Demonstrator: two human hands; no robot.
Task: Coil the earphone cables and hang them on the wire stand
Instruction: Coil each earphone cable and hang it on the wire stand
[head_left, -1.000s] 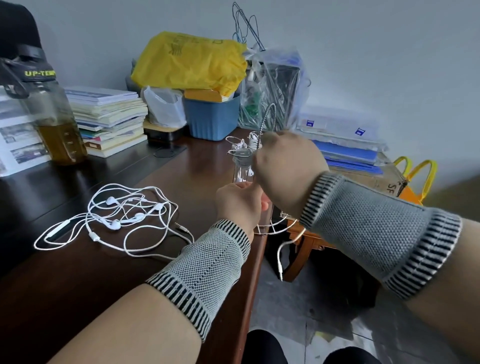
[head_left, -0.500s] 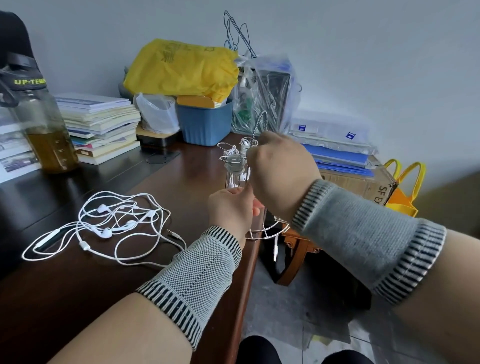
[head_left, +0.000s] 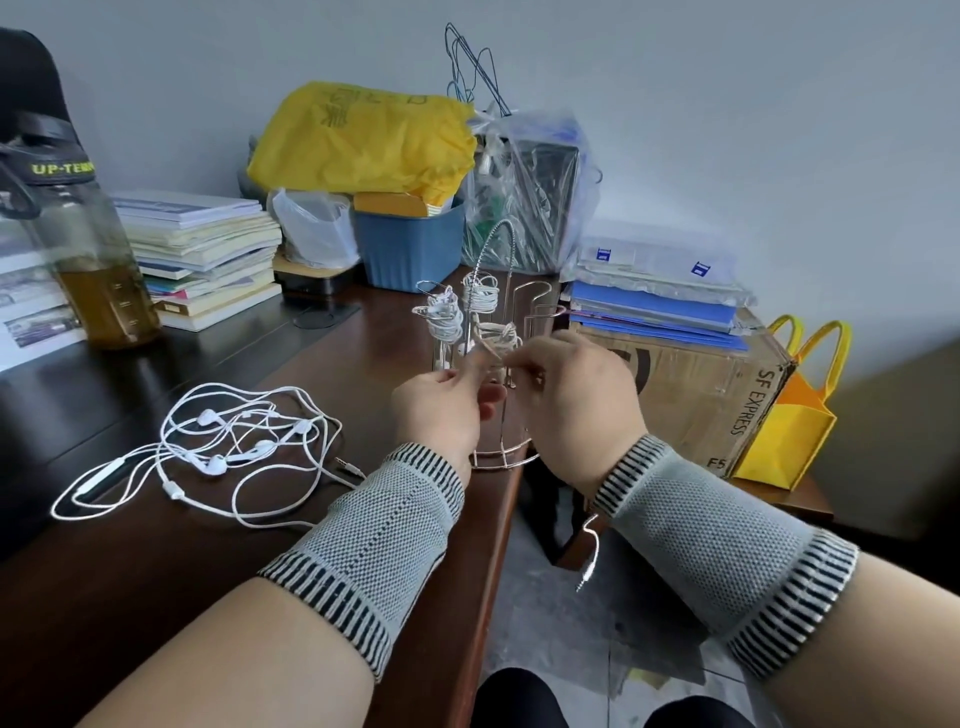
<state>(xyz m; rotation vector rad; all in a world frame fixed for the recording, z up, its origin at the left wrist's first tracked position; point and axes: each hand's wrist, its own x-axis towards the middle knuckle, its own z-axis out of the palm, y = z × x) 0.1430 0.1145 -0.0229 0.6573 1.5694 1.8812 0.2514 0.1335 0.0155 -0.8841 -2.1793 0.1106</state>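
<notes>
We hold the current earphone cable (head_left: 498, 338) between both hands directly in front of the wire stand (head_left: 511, 374), which sits at the right edge of the desk (head_left: 130, 597). The left hand (head_left: 441, 410) pinches the cable with curled fingers. The right hand (head_left: 576, 400) is curled as well and appears to grip the other side of the small bundle, though the exact finger contact is hidden. The free tail with its plug (head_left: 587, 569) hangs below the right wrist, off the desk edge. We judge that this keeps the slack out of the way while the coil is closed.

Two finished coils (head_left: 444, 317) already hang on the upper hooks of the stand, one beside the other. Working close to the stand shortens the transfer to a free hook.

The tangled pile of earphones (head_left: 228, 441) lies on the desk to the left, well apart from the stand, so these sets remain to be coiled. Books (head_left: 202, 260) and a bottle (head_left: 98, 270) stand further back.
</notes>
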